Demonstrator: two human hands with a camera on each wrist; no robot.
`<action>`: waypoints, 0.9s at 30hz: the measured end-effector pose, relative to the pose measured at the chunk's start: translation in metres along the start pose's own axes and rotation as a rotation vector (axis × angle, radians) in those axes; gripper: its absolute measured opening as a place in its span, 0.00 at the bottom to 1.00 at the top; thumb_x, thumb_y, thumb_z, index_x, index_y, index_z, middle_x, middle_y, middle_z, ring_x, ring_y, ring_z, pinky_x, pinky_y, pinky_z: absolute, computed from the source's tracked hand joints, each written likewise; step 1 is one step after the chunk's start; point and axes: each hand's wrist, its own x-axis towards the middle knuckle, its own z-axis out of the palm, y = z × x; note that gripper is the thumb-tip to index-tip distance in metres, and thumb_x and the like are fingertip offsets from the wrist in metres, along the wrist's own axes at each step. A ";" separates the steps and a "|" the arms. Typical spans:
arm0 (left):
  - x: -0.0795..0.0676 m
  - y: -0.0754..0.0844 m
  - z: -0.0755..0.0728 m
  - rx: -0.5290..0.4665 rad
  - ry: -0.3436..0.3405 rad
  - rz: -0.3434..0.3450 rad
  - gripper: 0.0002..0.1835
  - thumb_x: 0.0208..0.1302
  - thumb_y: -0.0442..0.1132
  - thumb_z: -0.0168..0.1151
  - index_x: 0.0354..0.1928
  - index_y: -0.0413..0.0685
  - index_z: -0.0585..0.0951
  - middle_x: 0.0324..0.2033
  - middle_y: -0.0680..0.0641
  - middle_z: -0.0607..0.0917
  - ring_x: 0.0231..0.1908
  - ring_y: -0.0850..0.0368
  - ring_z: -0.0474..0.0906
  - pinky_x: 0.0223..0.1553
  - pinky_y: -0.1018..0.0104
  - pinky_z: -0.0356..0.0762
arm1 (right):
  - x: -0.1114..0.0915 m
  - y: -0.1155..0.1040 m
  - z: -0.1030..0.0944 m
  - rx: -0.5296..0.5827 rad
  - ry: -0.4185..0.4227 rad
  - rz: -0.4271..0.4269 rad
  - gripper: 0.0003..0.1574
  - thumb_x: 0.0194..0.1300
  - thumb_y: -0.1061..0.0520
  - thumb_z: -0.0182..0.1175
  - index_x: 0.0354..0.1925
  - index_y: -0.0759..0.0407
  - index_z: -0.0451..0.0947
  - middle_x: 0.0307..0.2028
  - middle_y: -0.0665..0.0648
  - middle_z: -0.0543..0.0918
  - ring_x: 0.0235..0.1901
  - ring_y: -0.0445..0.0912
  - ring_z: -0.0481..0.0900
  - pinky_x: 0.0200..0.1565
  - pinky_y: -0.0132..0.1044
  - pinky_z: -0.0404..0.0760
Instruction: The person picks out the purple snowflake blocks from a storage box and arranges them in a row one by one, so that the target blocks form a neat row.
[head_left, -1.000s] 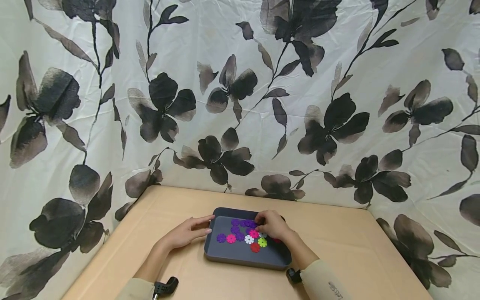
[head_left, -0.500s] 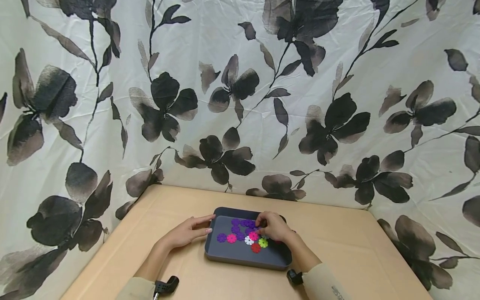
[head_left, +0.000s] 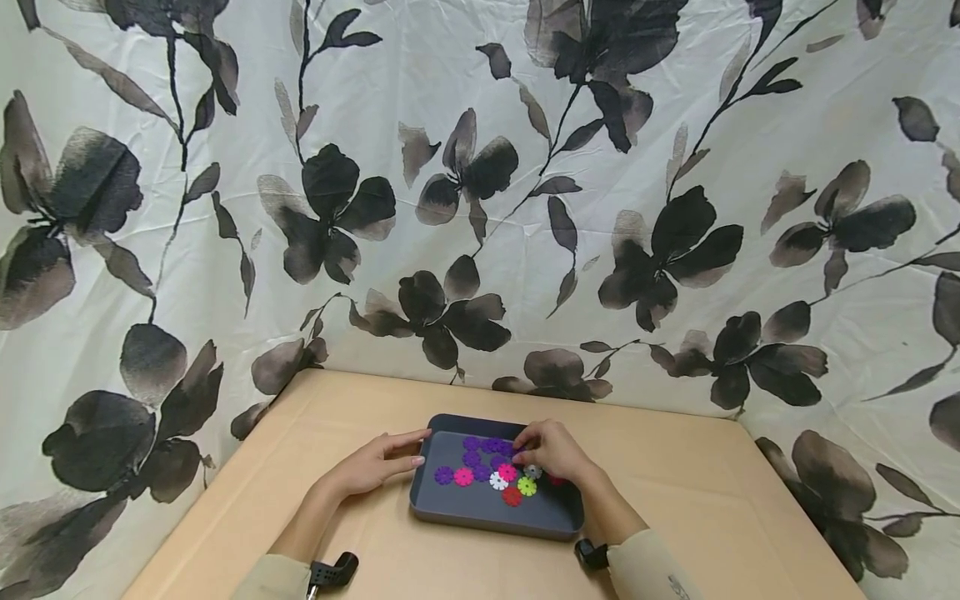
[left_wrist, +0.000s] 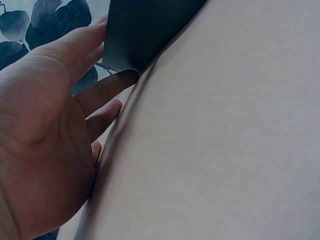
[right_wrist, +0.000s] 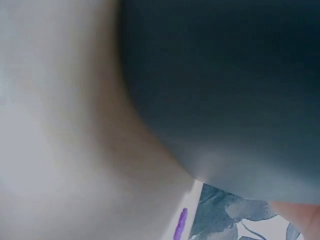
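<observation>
A dark grey tray (head_left: 480, 518) lies on the table, holding several small notched flower-shaped discs. My left hand (head_left: 367, 467) rests against the tray's left side with fingers fairly straight; in the left wrist view its fingertips meet the wall of the tray (left_wrist: 145, 35). My right hand (head_left: 553, 450) reaches over the right side, thumb and index finger pinching at a purple disc (head_left: 507, 448) in the purple cluster, mostly hidden by the fingertips. Just below the fingers are a pink disc (head_left: 507, 472), a white disc (head_left: 498, 481) and a yellow-green disc (head_left: 527, 486).
A red disc (head_left: 512, 497) lies nearest me, another pink disc (head_left: 463, 476) further left. In the right wrist view a purple piece (right_wrist: 181, 224) shows beyond the tray. The tan table (head_left: 360, 400) ends at a floral cloth (head_left: 465, 242).
My right hand has shifted slightly right, showing more of a whitish disc beneath it. The pink disc below its fingers sits slightly nearer me. My left hand has stayed at the tray's side.
</observation>
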 end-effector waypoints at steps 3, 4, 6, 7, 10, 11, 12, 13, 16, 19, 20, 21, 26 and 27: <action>0.000 0.001 0.001 -0.006 0.002 0.006 0.34 0.75 0.55 0.62 0.78 0.53 0.70 0.74 0.50 0.73 0.78 0.43 0.60 0.80 0.31 0.34 | -0.002 0.001 -0.004 0.007 0.012 -0.015 0.09 0.62 0.62 0.75 0.42 0.63 0.90 0.35 0.53 0.89 0.32 0.38 0.80 0.35 0.29 0.81; 0.000 0.001 0.002 -0.008 0.003 0.008 0.34 0.75 0.55 0.62 0.78 0.54 0.70 0.74 0.49 0.73 0.78 0.43 0.60 0.80 0.30 0.33 | -0.003 0.002 -0.005 0.017 0.012 -0.019 0.09 0.62 0.62 0.74 0.43 0.63 0.90 0.36 0.54 0.89 0.33 0.38 0.80 0.36 0.29 0.81; 0.001 0.002 0.002 -0.011 0.002 0.010 0.34 0.75 0.55 0.62 0.78 0.54 0.69 0.74 0.49 0.73 0.78 0.43 0.60 0.80 0.30 0.32 | -0.005 0.002 -0.008 0.032 0.012 -0.029 0.09 0.64 0.63 0.72 0.44 0.63 0.90 0.38 0.57 0.88 0.34 0.38 0.81 0.37 0.29 0.82; 0.001 0.003 0.002 -0.009 0.004 0.014 0.34 0.75 0.55 0.62 0.78 0.54 0.69 0.74 0.49 0.73 0.78 0.42 0.61 0.79 0.30 0.31 | -0.006 0.003 -0.009 0.044 0.011 -0.030 0.09 0.64 0.63 0.72 0.44 0.63 0.90 0.38 0.57 0.88 0.34 0.38 0.81 0.38 0.29 0.82; 0.001 0.003 0.003 -0.010 0.005 0.026 0.33 0.76 0.53 0.62 0.78 0.51 0.69 0.74 0.46 0.73 0.78 0.40 0.61 0.79 0.29 0.31 | -0.011 0.003 -0.013 0.075 0.017 -0.021 0.10 0.65 0.62 0.72 0.45 0.62 0.89 0.40 0.56 0.88 0.35 0.39 0.82 0.39 0.30 0.84; 0.000 0.003 0.003 -0.007 0.006 0.028 0.33 0.76 0.53 0.61 0.78 0.51 0.69 0.74 0.46 0.73 0.78 0.40 0.61 0.79 0.29 0.31 | -0.012 0.003 -0.015 0.085 0.024 -0.015 0.10 0.65 0.62 0.72 0.45 0.62 0.89 0.40 0.55 0.89 0.36 0.39 0.83 0.40 0.30 0.84; 0.000 0.004 0.003 -0.005 0.009 0.032 0.33 0.76 0.52 0.61 0.77 0.51 0.69 0.74 0.45 0.73 0.78 0.39 0.60 0.78 0.28 0.30 | -0.014 0.003 -0.016 0.095 0.034 -0.004 0.10 0.65 0.61 0.72 0.45 0.61 0.90 0.40 0.54 0.89 0.36 0.39 0.83 0.41 0.29 0.85; 0.000 0.004 0.003 -0.004 0.010 0.031 0.32 0.76 0.52 0.62 0.77 0.51 0.70 0.74 0.45 0.73 0.78 0.39 0.60 0.78 0.28 0.30 | -0.017 0.003 -0.018 0.105 0.046 0.008 0.10 0.65 0.61 0.72 0.45 0.61 0.90 0.41 0.54 0.89 0.36 0.40 0.83 0.41 0.29 0.85; 0.000 0.004 0.004 0.002 0.014 0.032 0.32 0.76 0.51 0.62 0.77 0.53 0.70 0.74 0.45 0.73 0.78 0.39 0.60 0.78 0.27 0.27 | -0.025 0.001 -0.024 0.131 0.087 0.035 0.10 0.65 0.60 0.73 0.45 0.61 0.89 0.43 0.55 0.89 0.37 0.41 0.84 0.42 0.28 0.85; 0.000 0.004 0.004 0.000 0.015 0.028 0.31 0.76 0.51 0.62 0.77 0.54 0.71 0.74 0.46 0.73 0.78 0.39 0.60 0.78 0.27 0.28 | -0.032 0.002 -0.029 0.157 0.133 0.039 0.11 0.64 0.60 0.74 0.46 0.60 0.90 0.44 0.57 0.89 0.37 0.42 0.85 0.41 0.28 0.86; 0.001 0.004 0.004 0.000 0.015 0.024 0.31 0.76 0.51 0.62 0.77 0.55 0.71 0.74 0.46 0.73 0.78 0.39 0.60 0.78 0.28 0.29 | -0.034 0.002 -0.031 0.169 0.149 0.037 0.12 0.63 0.60 0.74 0.46 0.60 0.90 0.45 0.58 0.89 0.37 0.42 0.85 0.41 0.28 0.86; 0.001 0.004 0.004 0.001 0.015 0.021 0.32 0.76 0.52 0.62 0.77 0.55 0.71 0.74 0.46 0.73 0.78 0.40 0.60 0.79 0.28 0.30 | -0.037 0.003 -0.032 0.181 0.163 0.036 0.12 0.63 0.60 0.75 0.46 0.59 0.90 0.45 0.58 0.89 0.38 0.42 0.85 0.41 0.28 0.86; -0.001 0.003 0.003 0.004 0.013 0.010 0.32 0.75 0.53 0.62 0.77 0.56 0.70 0.74 0.48 0.73 0.78 0.41 0.60 0.80 0.30 0.35 | -0.044 0.007 -0.039 0.228 0.239 0.062 0.12 0.61 0.62 0.75 0.45 0.56 0.90 0.45 0.58 0.90 0.37 0.40 0.86 0.38 0.29 0.87; -0.001 0.003 0.003 0.006 0.012 0.010 0.32 0.75 0.53 0.62 0.77 0.56 0.70 0.74 0.48 0.73 0.78 0.41 0.60 0.80 0.30 0.36 | -0.045 0.008 -0.040 0.236 0.250 0.074 0.12 0.61 0.62 0.75 0.45 0.56 0.90 0.45 0.57 0.90 0.36 0.41 0.86 0.37 0.30 0.86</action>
